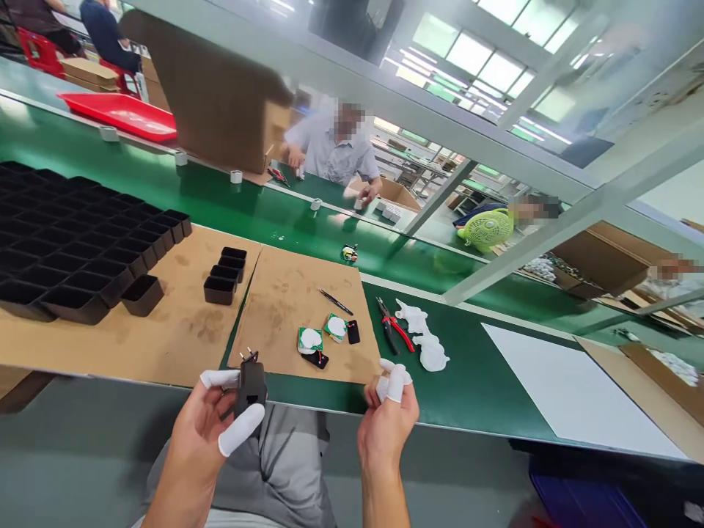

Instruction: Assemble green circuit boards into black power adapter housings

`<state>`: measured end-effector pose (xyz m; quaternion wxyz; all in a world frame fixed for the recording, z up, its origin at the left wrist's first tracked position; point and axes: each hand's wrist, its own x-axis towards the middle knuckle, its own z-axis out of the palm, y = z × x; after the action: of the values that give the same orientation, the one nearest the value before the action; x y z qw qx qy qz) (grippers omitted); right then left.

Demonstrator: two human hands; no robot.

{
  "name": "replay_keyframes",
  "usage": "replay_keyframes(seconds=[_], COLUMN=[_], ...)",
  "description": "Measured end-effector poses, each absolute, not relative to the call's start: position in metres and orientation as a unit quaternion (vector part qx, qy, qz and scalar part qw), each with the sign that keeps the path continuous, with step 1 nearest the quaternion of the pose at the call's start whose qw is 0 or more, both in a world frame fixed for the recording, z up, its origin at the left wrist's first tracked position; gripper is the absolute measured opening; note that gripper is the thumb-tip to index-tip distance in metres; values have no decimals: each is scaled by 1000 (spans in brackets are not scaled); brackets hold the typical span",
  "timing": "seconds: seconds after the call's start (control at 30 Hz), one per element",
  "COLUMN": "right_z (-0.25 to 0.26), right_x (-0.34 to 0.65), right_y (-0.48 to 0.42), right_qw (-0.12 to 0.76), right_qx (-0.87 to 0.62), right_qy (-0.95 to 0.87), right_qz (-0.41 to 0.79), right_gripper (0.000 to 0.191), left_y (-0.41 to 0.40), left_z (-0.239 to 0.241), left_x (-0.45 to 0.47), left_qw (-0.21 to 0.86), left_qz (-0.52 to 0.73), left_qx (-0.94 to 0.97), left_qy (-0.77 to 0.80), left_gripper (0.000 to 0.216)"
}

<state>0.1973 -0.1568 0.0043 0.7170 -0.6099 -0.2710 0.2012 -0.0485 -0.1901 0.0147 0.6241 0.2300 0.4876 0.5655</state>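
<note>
My left hand (212, 418), with white finger cots on thumb and forefinger, grips a black plug adapter housing (251, 385) with metal prongs pointing up, held just in front of the table edge. My right hand (388, 414), also in finger cots, hovers to the right with fingers curled together and nothing visible in it. On the brown cardboard mat (286, 293) beyond lie two small green circuit boards with white parts (311, 341) (335, 326) and small black pieces.
Black tweezers (335, 301), red-handled pliers (394, 326) and a white crumpled glove (426, 341) lie on the green table. Black tray of compartments (66, 242) and loose black housings (225, 275) sit at left. A person works across the conveyor; a green fan (487, 229) stands at right.
</note>
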Motion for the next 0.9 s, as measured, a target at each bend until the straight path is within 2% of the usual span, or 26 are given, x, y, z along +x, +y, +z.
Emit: replay_keyframes(seconds=[0.23, 0.5, 0.63, 0.77, 0.9], right_z=[15, 41, 41, 33, 22], right_x=[261, 337, 335, 312, 298], right_y=[-133, -100, -73, -29, 22], right_qw=[623, 415, 328, 251, 195], right_qx=[-689, -769, -719, -649, -605], right_qy=[-357, -486, -609, -708, -747], right_qz=[93, 30, 67, 127, 195], right_gripper=[77, 57, 46, 26, 29], left_y=[-141, -72, -38, 0, 27], left_z=[20, 35, 31, 29, 17], left_x=[-56, -43, -28, -8, 10], left_qw=[634, 637, 625, 634, 650], left_qz=[529, 513, 505, 497, 478], left_qx=[286, 344, 385, 397, 409], left_qy=[486, 462, 454, 440, 426], left_gripper=[73, 70, 65, 74, 72])
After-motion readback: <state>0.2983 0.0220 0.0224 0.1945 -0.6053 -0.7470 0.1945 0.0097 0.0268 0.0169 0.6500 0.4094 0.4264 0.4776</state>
